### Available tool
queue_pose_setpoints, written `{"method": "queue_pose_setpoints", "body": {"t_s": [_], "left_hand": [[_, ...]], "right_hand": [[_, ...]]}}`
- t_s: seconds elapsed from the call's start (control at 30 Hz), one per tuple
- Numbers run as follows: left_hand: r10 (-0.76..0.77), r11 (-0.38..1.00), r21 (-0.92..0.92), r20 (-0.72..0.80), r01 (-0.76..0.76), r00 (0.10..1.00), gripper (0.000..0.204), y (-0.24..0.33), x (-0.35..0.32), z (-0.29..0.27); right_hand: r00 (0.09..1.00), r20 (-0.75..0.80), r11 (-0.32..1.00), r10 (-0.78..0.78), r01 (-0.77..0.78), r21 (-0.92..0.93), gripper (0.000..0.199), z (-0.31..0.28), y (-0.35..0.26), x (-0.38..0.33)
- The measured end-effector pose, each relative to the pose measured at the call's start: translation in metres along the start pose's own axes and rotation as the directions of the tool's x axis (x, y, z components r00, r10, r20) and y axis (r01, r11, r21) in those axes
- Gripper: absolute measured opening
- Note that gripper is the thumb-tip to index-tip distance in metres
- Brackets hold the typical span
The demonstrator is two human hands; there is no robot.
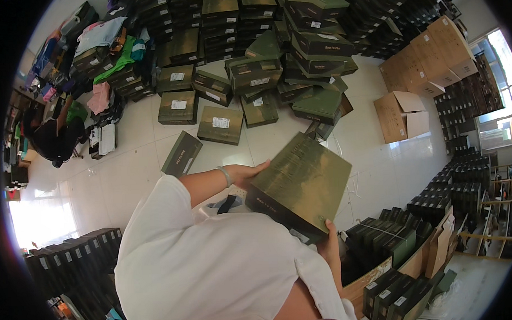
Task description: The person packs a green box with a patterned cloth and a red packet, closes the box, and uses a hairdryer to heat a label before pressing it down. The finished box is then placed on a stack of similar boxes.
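Note:
A large green and black shoebox is held tilted in front of my body, between both hands. My left hand grips its left edge near the far side, with a bracelet on that wrist. At the near right corner my right hand presses against the box, a white label partly showing beside it. The box's underside is hidden. Below my left forearm lies a dark and clear plastic item, partly covered, whose kind I cannot make out.
Loose shoeboxes lie on the tiled floor ahead, before tall stacks. An open cardboard carton stands to the right. Near my right side, a carton holds upright shoeboxes. A person sits far left by piled clothes.

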State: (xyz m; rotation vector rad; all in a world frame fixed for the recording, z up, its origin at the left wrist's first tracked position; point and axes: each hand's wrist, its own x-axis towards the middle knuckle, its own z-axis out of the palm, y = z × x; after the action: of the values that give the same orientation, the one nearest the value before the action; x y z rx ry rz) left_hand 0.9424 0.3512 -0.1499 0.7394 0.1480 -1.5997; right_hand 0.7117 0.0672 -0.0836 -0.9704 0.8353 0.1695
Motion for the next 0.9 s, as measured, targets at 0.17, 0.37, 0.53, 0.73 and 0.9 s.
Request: {"method": "queue_pose_setpoints", "body": {"t_s": [0.17,0.37,0.53,0.73,0.9], "left_hand": [[0.152,0.961,-0.198,-0.209,-0.194,0.966,0.065,0.022,-0.002,-0.028],[0.236,0.883,-0.274,-0.444,-0.382,0.864,0.068,0.073,0.013,-0.010],[0.424,0.755,-0.191,-0.588,-0.628,0.689,0.066,0.107,0.015,0.017],[0.564,0.605,-0.020,-0.695,-0.796,0.446,0.074,0.141,0.028,0.020],[0.605,0.500,-0.040,-0.699,-0.865,0.381,0.080,0.180,0.036,-0.026]], "right_hand": [[0.984,0.173,0.976,0.037,0.001,-0.218,0.069,0.040,-0.068,0.076],[0.912,0.287,0.927,0.294,-0.199,-0.319,0.075,0.050,-0.145,0.202],[0.900,0.351,0.953,0.258,-0.177,-0.244,0.084,0.083,-0.213,0.267],[0.668,0.521,0.762,0.532,-0.646,0.050,0.112,0.080,-0.192,0.352],[0.606,0.749,0.963,0.270,-0.159,-0.219,0.099,0.160,-0.209,0.362]]}}
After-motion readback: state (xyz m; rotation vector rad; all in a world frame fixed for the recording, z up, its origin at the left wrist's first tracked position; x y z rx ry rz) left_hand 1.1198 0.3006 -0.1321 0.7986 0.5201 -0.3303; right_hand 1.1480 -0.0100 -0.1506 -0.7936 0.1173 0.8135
